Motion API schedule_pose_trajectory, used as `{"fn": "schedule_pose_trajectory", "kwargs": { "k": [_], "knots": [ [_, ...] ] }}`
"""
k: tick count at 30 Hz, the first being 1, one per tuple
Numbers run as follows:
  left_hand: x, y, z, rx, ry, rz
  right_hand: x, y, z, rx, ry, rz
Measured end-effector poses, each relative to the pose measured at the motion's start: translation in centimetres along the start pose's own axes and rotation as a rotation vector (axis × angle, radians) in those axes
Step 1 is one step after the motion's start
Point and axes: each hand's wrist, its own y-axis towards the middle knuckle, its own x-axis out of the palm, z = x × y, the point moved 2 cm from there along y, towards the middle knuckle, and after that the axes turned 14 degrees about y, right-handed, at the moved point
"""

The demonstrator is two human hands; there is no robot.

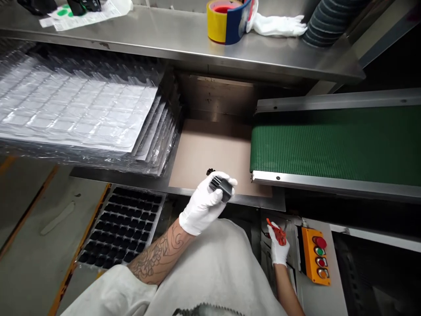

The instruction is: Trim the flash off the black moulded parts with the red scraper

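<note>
My left hand [205,204], in a white glove, has its fingers wrapped round a small black part [221,188] above the front edge of the brown board [210,151]. Just behind its fingers, a small black piece [210,171] shows at the board. Lower right, my right hand [279,245], also gloved in white, holds an orange-red tool [278,232] beside the orange button box. The exact type of tool is too small to make out.
Stacked plastic trays [75,105] stand left of the board, and a green conveyor [335,145] lies right. A tray of black parts [121,226] sits lower left. The steel shelf [171,33] holds tape rolls [226,22] and a white glove [278,25]. The button box [315,256] is lower right.
</note>
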Motion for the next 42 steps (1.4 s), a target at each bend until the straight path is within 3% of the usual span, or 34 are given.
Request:
{"fn": "schedule_pose_trajectory", "kwargs": {
  "k": [5,11,16,18,21,23,26,29,32,34,42],
  "knots": [
    [1.3,-0.1,1.5,0.092,0.291,0.017,2.5,0.8,1.3,0.106,0.153,0.013],
    [1.5,-0.2,2.4,0.230,0.756,0.049,4.4,2.1,1.9,0.112,0.243,0.084],
    [0.7,-0.2,1.3,0.176,0.622,0.040,2.8,2.4,0.6,0.113,0.173,-0.062],
    [0.5,-0.2,0.8,0.127,0.525,0.022,1.5,2.1,-1.5,0.115,0.132,-0.171],
    [0.1,0.1,0.4,0.101,0.585,0.005,-0.9,0.3,-7.3,0.020,0.029,-0.366],
    [-0.5,0.6,0.4,0.191,0.815,0.045,-2.5,-1.5,-12.5,-0.163,-0.177,-0.518],
    [-1.8,1.8,0.2,0.428,1.259,0.073,-4.0,-3.8,-19.6,-0.233,-0.480,-0.658],
    [-2.8,3.0,-0.4,0.574,1.658,-0.079,-3.9,-4.8,-24.7,-0.267,-0.696,-0.664],
    [-2.9,3.5,-0.8,0.640,1.879,-0.263,-2.6,-4.6,-27.8,-0.249,-0.870,-0.656],
    [-2.7,3.4,-0.8,0.677,1.934,-0.323,-1.5,-4.3,-29.1,-0.222,-0.939,-0.647],
    [-3.5,3.1,-1.0,0.688,1.969,-0.291,0.7,-3.4,-31.4,-0.177,-1.061,-0.635]
  ]
}}
